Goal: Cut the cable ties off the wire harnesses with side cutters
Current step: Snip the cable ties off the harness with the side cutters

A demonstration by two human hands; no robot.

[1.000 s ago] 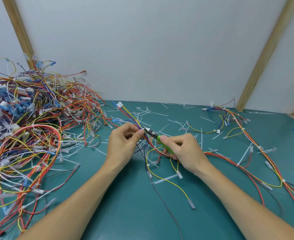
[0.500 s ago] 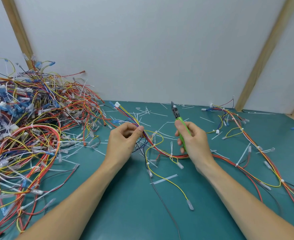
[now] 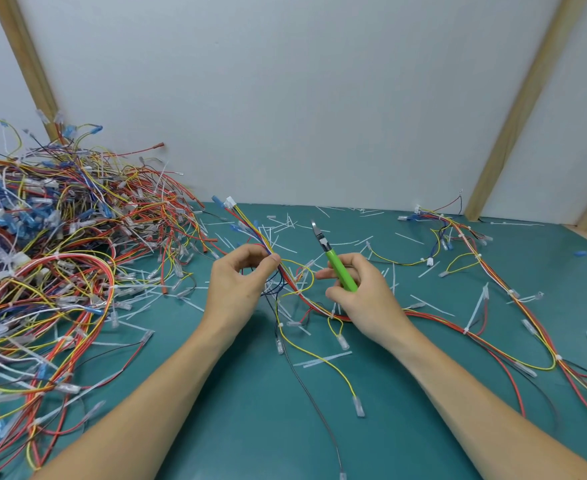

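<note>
Our left hand (image 3: 240, 282) pinches a multicoloured wire harness (image 3: 266, 244) between thumb and fingertips, lifted just off the teal desk (image 3: 236, 420). Our right hand (image 3: 364, 292) has its grip curled round the green-handled side cutters (image 3: 337, 263), steel tip pointing up and away, apart from the wires. The harness runs under the right hand and trails off right across the desk. Cut white cable-tie scraps (image 3: 286, 223) litter the surface beyond both hands. A large tangled heap of harnesses (image 3: 53, 244) sits at left; a smaller harness (image 3: 458, 233) lies far right.

No text, label or number can be read anywhere
</note>
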